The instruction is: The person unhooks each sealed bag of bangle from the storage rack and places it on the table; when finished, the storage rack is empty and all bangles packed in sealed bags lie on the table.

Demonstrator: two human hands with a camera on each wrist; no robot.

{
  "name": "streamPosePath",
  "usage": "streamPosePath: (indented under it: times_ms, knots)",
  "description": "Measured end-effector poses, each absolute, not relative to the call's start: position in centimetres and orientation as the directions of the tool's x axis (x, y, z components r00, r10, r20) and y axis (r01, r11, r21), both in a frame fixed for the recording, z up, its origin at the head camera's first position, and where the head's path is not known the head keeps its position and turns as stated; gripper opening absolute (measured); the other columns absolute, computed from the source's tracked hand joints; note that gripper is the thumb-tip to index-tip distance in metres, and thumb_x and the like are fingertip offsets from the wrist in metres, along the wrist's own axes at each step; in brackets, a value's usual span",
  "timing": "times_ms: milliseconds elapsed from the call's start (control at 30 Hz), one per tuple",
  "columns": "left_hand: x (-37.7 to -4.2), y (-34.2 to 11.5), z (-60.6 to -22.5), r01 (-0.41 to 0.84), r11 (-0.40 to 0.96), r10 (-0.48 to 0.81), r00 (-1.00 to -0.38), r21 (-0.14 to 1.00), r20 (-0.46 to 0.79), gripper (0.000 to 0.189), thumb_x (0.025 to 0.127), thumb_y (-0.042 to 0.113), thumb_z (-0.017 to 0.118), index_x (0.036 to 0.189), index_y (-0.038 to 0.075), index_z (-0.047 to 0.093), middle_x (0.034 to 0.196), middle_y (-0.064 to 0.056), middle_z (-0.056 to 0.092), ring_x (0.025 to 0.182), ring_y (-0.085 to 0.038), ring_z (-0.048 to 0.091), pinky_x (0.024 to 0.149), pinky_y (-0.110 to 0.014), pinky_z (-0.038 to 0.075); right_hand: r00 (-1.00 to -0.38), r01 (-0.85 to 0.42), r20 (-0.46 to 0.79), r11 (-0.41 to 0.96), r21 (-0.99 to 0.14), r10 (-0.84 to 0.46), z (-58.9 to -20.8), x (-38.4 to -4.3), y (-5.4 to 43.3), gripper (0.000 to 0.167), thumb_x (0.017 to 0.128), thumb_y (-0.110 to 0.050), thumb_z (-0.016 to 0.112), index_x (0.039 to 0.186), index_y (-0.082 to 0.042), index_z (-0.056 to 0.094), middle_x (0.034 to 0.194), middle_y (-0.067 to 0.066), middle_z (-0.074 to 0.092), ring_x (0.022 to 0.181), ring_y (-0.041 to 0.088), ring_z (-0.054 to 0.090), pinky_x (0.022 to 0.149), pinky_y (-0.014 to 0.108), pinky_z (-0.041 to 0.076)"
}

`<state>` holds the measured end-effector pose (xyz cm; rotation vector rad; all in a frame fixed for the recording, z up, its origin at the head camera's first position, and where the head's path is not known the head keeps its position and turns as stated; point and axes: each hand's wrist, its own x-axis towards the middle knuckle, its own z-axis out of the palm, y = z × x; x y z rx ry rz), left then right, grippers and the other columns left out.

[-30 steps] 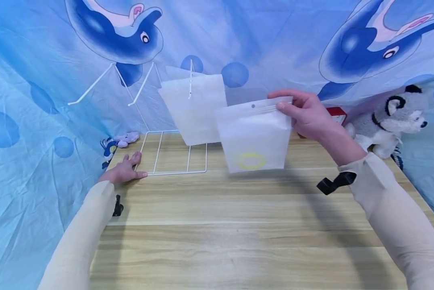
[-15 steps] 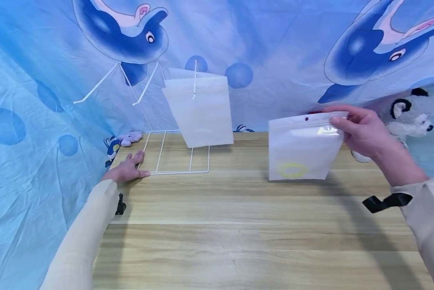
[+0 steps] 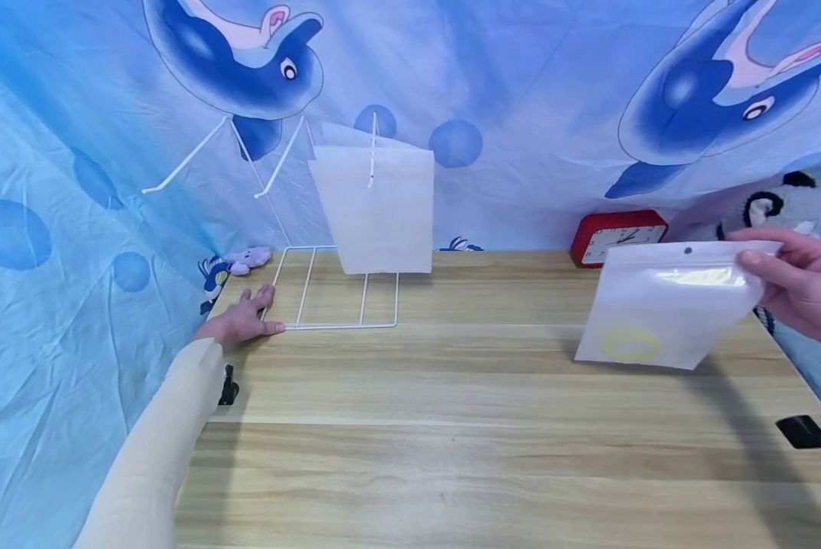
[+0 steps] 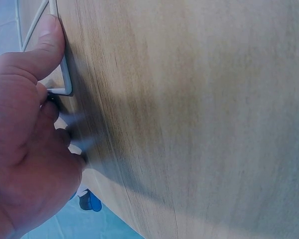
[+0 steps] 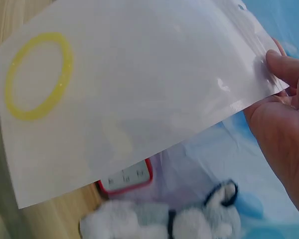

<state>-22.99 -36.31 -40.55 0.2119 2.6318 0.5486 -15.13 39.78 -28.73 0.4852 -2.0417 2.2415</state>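
Plainly, your right hand (image 3: 806, 284) pinched the white bag (image 3: 664, 305) by its top corner between thumb and fingers, and the bag, a yellow ring (image 5: 66, 64) showing near its bottom edge, hung tilted above the right side of the table (image 3: 410, 427), in front of the red clock (image 3: 619, 239) and near the toy dog (image 3: 774, 200). Well apart, your left hand (image 3: 241, 317) pressed the wire rack (image 3: 341, 326) at its near corner, fingers spread rather than clenched, while white packets (image 3: 386, 217) hung on the rack's right prong.
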Motion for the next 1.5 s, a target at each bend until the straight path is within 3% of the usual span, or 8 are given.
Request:
streamPosePath:
  times_ms: [167,500,800,1000,1167,1300,1400,1500]
  knots:
    - [-23.0,-36.4,-40.7,0.049,0.904,0.231,-0.892,0.425,-0.388,0.101,0.096,0.045,0.064,0.156,-0.004,0.0,0.161,-0.028,-0.008,0.142,-0.055,-0.016,0.105,-0.075,-0.005,-0.921,-0.28,0.32,-0.192,-0.941,-0.224,-30.1,-14.1,42.9,0.038,0.1,0.018,0.037,0.123,0.008,0.065,0.112,0.011,0.072,0.09,0.018,0.073,0.063,0.029,0.059]
    - [-22.9,-36.3,-40.5,0.052,0.901,0.237,-0.89,0.43,-0.39,0.1,0.096,0.043,0.064,0.156,-0.005,0.0,0.161,-0.029,-0.008,0.141,-0.055,-0.016,0.105,-0.076,-0.006,-0.963,-0.222,0.246,-0.191,-0.956,-0.109,-31.8,-14.7,45.9,0.037,0.102,0.014,0.04,0.117,0.0,0.071,0.101,0.008,0.076,0.081,0.015,0.074,0.057,0.027,0.058]
    - [-22.9,-36.2,-40.7,0.058,0.908,0.237,-0.888,0.415,-0.394,0.099,0.097,0.042,0.063,0.156,-0.005,0.0,0.161,-0.029,-0.007,0.142,-0.055,-0.015,0.106,-0.075,-0.003,-0.999,-0.045,0.038,0.212,-0.976,-0.039,-33.6,-17.0,46.5,0.029,0.104,-0.011,0.05,0.116,-0.027,0.071,0.1,-0.019,0.069,0.08,0.001,0.068,0.062,0.018,0.055]
    - [-22.8,-36.3,-40.5,0.062,0.906,0.238,-0.892,0.419,-0.384,0.099,0.097,0.043,0.064,0.156,-0.005,0.0,0.161,-0.029,-0.007,0.142,-0.055,-0.015,0.106,-0.075,-0.003,-0.998,0.043,-0.062,0.502,-0.864,-0.02,-35.1,-17.8,47.7,0.032,0.108,-0.018,0.046,0.111,-0.045,0.064,0.095,-0.031,0.06,0.078,-0.002,0.062,0.064,0.018,0.054]
    - [-22.9,-36.4,-40.7,0.056,0.908,0.232,-0.892,0.416,-0.387,0.099,0.097,0.042,0.064,0.156,-0.005,0.0,0.161,-0.029,-0.008,0.142,-0.055,-0.015,0.106,-0.075,-0.004,-0.988,0.147,-0.14,0.641,-0.754,0.062,-36.2,-17.1,47.8,0.026,0.109,-0.025,0.044,0.107,-0.048,0.056,0.091,-0.036,0.051,0.075,-0.005,0.056,0.062,0.021,0.052]
    - [-22.9,-36.4,-40.5,0.052,0.908,0.23,-0.892,0.416,-0.39,0.099,0.097,0.043,0.064,0.156,-0.004,0.0,0.161,-0.029,-0.008,0.142,-0.055,-0.015,0.106,-0.075,-0.003,-0.981,0.193,-0.143,0.709,-0.678,0.131,-37.2,-17.0,48.1,0.019,0.108,-0.03,0.045,0.119,-0.029,0.061,0.113,0.002,0.061,0.083,0.002,0.052,0.062,0.02,0.05]
    - [-22.8,-36.4,-40.5,0.05,0.907,0.229,-0.891,0.418,-0.391,0.1,0.097,0.043,0.064,0.157,-0.004,0.0,0.161,-0.029,-0.008,0.142,-0.055,-0.015,0.106,-0.076,-0.003,-0.976,0.218,-0.152,0.724,-0.654,0.156,-37.9,-17.1,48.3,0.03,0.108,-0.034,0.046,0.125,-0.014,0.06,0.138,0.035,0.038,0.101,0.026,0.051,0.067,0.029,0.05]
    - [-22.8,-36.4,-40.5,0.046,0.902,0.23,-0.893,0.43,-0.388,0.101,0.096,0.045,0.064,0.157,-0.003,0.0,0.161,-0.029,-0.008,0.142,-0.055,-0.015,0.106,-0.076,-0.002,-0.971,0.239,-0.157,0.723,-0.648,0.18,-38.4,-17.2,48.5,0.039,0.106,-0.038,0.048,0.128,-0.008,0.059,0.141,0.037,0.036,0.11,0.046,0.042,0.072,0.04,0.049]
